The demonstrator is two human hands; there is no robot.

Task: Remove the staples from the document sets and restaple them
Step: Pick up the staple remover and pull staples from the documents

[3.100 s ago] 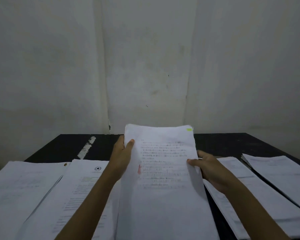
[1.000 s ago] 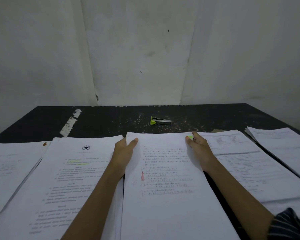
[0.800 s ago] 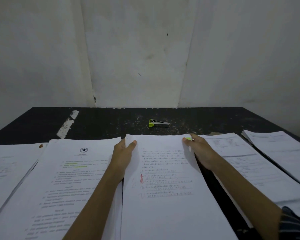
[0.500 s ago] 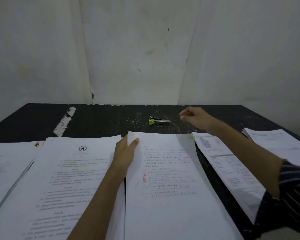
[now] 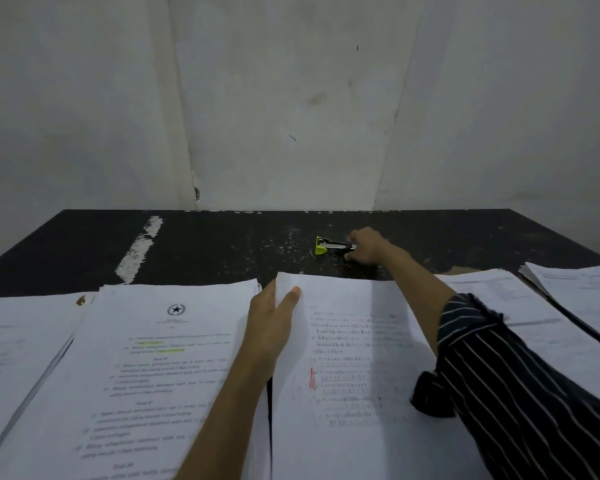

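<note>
The middle document set [image 5: 354,358], a thick white stack with printed lines and a red mark, lies flat on the black table [image 5: 222,244]. My left hand [image 5: 274,317] grips its top left edge, thumb on the top sheet. A small green and silver stapler [image 5: 328,245] lies on the table beyond the stack. My right hand [image 5: 368,247] is stretched out over the document, and its curled fingers pinch the stapler's right end. The stapler still rests on the table.
A document set with a star emblem [image 5: 153,358] lies left of the middle one, and another stack [image 5: 14,341] sits at the far left. Two more stacks [image 5: 499,296] [image 5: 582,289] lie on the right. Small bright specks litter the table near the stapler. A wall stands behind.
The document set came down from an upright hold to lie flat. My right hand left its top right corner and reached forward to the stapler. My left hand kept its grip.
</note>
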